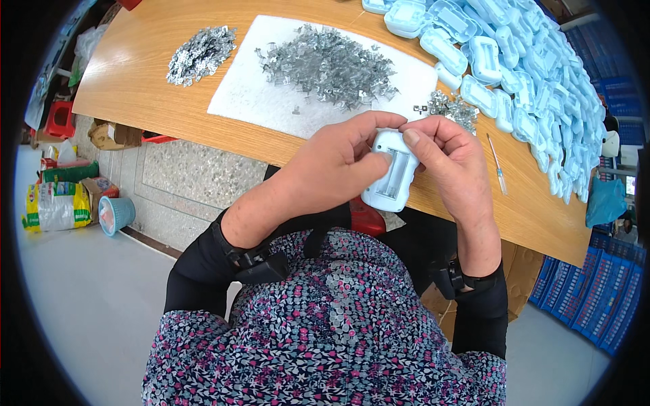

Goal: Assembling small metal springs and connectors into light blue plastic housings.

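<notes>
Your left hand (335,161) hides the casing's (393,181) left edge, your right hand (455,161) its top corner, and the view's upper edge crops the casing pile (518,81).

Pale-blue casing (394,177) — slotted side up

1. Between your left hand (332,159) and right hand (455,157): one housing (394,177), at the table's (128,74) near edge.
2. Beyond your hands: a mat (250,108), the main metal pile (332,66) on it.
3. Left of the mat: a second pile (201,57).
4. At the mat's right edge: a small pile (452,109).
5. On your right: a screwdriver (498,169), then the housing heap (514,61).
6. On the floor (81,271), left: a basket (118,215).
</notes>
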A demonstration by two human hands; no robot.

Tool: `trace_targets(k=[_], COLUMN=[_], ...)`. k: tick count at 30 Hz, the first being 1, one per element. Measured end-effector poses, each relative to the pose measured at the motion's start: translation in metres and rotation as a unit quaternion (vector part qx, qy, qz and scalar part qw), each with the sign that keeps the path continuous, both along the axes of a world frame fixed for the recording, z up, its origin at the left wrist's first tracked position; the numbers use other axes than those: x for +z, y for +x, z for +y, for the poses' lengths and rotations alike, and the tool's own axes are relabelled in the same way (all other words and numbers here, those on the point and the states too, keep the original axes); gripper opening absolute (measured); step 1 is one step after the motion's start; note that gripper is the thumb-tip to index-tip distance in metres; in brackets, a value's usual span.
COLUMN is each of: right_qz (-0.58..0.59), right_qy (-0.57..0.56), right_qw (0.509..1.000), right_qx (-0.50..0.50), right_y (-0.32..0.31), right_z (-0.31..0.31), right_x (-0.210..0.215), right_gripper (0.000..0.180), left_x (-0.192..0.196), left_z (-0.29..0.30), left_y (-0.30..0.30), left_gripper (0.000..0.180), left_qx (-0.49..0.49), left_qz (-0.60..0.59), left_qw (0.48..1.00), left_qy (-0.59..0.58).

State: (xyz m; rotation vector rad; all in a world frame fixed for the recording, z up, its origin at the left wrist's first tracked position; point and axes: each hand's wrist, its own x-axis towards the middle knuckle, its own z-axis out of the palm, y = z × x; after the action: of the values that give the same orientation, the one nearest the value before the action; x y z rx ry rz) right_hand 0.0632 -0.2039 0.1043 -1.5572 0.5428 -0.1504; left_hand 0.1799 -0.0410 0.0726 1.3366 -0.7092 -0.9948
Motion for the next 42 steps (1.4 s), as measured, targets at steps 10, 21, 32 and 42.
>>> trace_targets(k=[10, 21, 32, 42], right_qz=[0.021, -0.106, -0.134, -0.129], right_qy=[-0.048, -0.012, 0.001, -0.012], right_qw=[0.998, 0.994, 0.986, 0.988], right_qx=[0.02, -0.036, -0.097, -0.086], right_y=[-0.003, -0.004, 0.006, 0.009], right_z=[0.002, 0.017, 0.026, 0.022], right_x=[0.005, -0.014, -0.029, -0.029], right_gripper=[0.014, 0.019, 0.013, 0.01], left_x=[-0.001, -0.011, -0.023, -0.028], left_z=[-0.007, -0.003, -0.006, -0.001], left_y=[-0.002, 0.007, -0.001, 0.0], left_gripper=[0.048, 0.044, 0.045, 0.049], left_qx=[0.013, -0.02, -0.041, -0.07], left_qz=[-0.368, 0.367, 0.38, 0.414], left_qw=[0.929, 0.919, 0.91, 0.881], left_qy=[-0.021, -0.14, -0.159, -0.218])
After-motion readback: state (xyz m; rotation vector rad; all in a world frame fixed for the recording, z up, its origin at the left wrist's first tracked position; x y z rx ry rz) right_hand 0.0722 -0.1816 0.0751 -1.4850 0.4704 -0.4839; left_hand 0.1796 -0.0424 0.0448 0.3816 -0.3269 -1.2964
